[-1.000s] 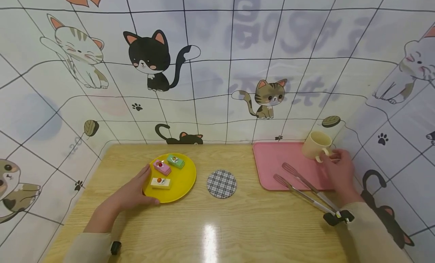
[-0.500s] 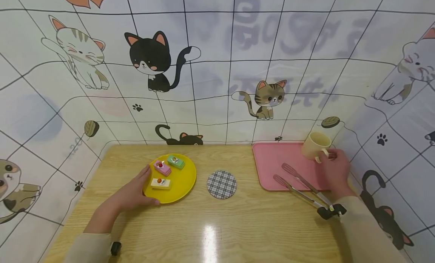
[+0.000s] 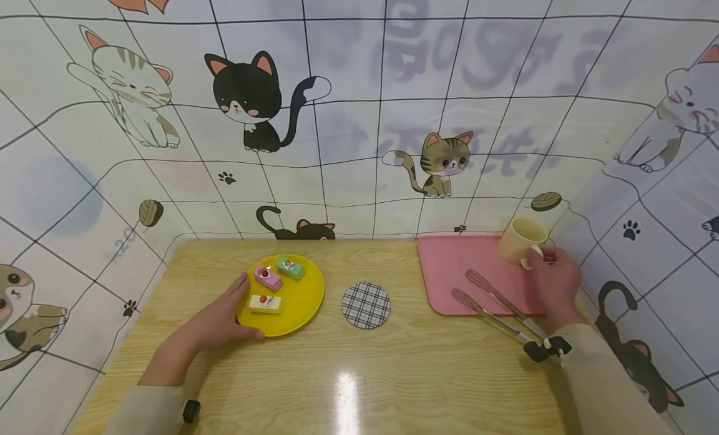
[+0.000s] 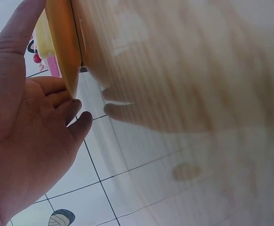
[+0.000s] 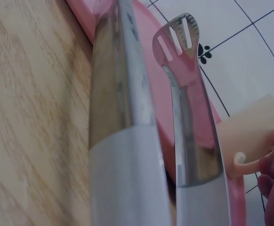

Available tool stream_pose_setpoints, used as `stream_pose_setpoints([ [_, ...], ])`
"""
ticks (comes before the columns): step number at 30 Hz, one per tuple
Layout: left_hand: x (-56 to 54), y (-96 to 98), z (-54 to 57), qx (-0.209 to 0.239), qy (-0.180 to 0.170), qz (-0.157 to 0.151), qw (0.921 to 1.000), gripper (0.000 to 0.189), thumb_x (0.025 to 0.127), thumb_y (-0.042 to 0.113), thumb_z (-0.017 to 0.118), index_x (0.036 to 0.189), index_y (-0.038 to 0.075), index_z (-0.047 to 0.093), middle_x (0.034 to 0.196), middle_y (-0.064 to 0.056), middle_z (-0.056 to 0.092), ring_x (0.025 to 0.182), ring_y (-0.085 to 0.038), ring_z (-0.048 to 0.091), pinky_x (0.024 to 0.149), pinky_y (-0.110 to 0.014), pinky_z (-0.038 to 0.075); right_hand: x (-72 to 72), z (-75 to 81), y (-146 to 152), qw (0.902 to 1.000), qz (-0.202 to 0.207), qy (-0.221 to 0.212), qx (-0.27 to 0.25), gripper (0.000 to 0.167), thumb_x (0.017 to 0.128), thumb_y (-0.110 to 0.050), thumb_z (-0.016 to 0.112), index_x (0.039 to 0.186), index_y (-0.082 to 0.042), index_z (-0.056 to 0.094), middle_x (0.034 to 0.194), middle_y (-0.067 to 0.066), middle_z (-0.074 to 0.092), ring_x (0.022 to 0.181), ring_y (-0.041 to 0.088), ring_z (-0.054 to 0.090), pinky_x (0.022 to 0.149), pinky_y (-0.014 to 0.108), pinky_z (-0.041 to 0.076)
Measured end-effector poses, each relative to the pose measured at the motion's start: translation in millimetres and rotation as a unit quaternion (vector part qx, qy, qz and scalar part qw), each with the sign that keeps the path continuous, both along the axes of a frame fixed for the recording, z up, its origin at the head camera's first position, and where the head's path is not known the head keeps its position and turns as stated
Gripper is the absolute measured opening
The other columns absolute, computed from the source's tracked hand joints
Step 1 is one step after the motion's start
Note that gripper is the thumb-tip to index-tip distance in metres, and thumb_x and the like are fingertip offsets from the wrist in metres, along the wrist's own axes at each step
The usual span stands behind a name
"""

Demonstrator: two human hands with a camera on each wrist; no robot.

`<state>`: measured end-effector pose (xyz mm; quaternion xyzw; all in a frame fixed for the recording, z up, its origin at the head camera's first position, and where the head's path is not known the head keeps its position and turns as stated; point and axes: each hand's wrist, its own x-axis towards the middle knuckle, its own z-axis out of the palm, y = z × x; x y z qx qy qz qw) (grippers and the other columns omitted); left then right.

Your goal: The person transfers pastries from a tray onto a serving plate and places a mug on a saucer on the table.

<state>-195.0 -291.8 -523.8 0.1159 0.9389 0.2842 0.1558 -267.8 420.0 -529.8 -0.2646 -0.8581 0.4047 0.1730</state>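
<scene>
On the left side of the table, a yellow plate (image 3: 306, 298) carries three small toy cakes: a pink one (image 3: 268, 276), a green one (image 3: 290, 267) and a cream one (image 3: 266, 304). My left hand (image 3: 219, 319) holds the plate's left side, thumb at the near rim and fingers (image 4: 71, 110) around the edge. At the far right, a cream mug (image 3: 521, 241) stands upright on a pink tray (image 3: 444, 260). My right hand (image 3: 556, 279) pinches its handle (image 5: 252, 165). Metal tongs (image 3: 497, 319) with slotted heads lie across the tray's near edge, their handle ends hidden behind the right wrist camera.
A round checked coaster (image 3: 366, 304) lies between plate and tray. Walls with a cat-printed covering (image 3: 354, 129) close off the back and both sides of the wooden table (image 3: 337, 372); the mug stands close to the back right corner.
My right hand and forearm have shifted slightly left, fingers still at the mug's handle. Mug, tongs, plate and left hand stay in place.
</scene>
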Motion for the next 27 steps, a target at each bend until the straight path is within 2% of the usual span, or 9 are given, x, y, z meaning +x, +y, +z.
stream_pose_setpoints([
  [10, 0.4, 2.1, 2.8, -0.009, -0.004, 0.0, 0.9999, 0.137, 0.082, 0.058, 0.095, 0.173, -0.007, 0.016, 0.182, -0.029, 0.007, 0.165, -0.055, 0.016, 0.13, -0.068, 0.023, 0.7, 0.2, 3.4, 0.9995, 0.005, -0.006, 0.031, 0.054, 0.109, -0.043, 0.062, 0.141, 0.001, 0.069, 0.13, 0.022, 0.072, 0.112, 0.032, 0.061, 0.075, 0.029, 0.044],
  [16, 0.1, 1.8, 2.4, -0.008, -0.004, -0.001, 1.0, 0.137, 0.081, 0.057, 0.096, 0.173, -0.008, 0.017, 0.182, -0.029, 0.006, 0.165, -0.055, 0.015, 0.13, -0.069, 0.022, 3.7, 4.6, 1.5, 0.9986, 0.006, -0.02, 0.048, 0.056, 0.112, -0.044, 0.06, 0.141, 0.003, 0.067, 0.131, 0.025, 0.071, 0.114, 0.036, 0.062, 0.075, 0.031, 0.045],
  [20, 0.2, -0.6, 1.1, 0.003, 0.005, -0.003, 1.0, 0.136, 0.082, 0.056, 0.096, 0.173, -0.008, 0.017, 0.182, -0.03, 0.007, 0.165, -0.055, 0.014, 0.13, -0.07, 0.021, 7.4, 7.5, 0.4, 0.9987, 0.009, -0.025, 0.044, 0.059, 0.113, -0.047, 0.058, 0.145, 0.003, 0.064, 0.134, 0.025, 0.07, 0.114, 0.037, 0.065, 0.072, 0.026, 0.047],
  [24, 0.9, -3.0, 0.4, 0.015, 0.011, 0.0, 0.9998, 0.136, 0.081, 0.055, 0.097, 0.173, -0.007, 0.017, 0.182, -0.029, 0.004, 0.165, -0.055, 0.012, 0.129, -0.072, 0.02, 12.0, 11.8, 0.2, 0.9991, 0.015, -0.019, 0.035, 0.061, 0.112, -0.049, 0.06, 0.147, 0.001, 0.064, 0.133, 0.024, 0.071, 0.103, 0.028, 0.07, 0.064, 0.017, 0.049],
  [27, 1.2, -4.5, -0.1, 0.018, 0.019, 0.005, 0.9996, 0.138, 0.08, 0.056, 0.097, 0.174, -0.004, 0.017, 0.183, -0.028, 0.002, 0.165, -0.056, 0.011, 0.128, -0.074, 0.02, 16.2, 15.3, 0.1, 0.9994, 0.018, -0.003, 0.031, 0.058, 0.11, -0.048, 0.064, 0.143, 0.0, 0.066, 0.129, 0.023, 0.074, 0.085, 0.011, 0.069, 0.06, 0.012, 0.05],
])
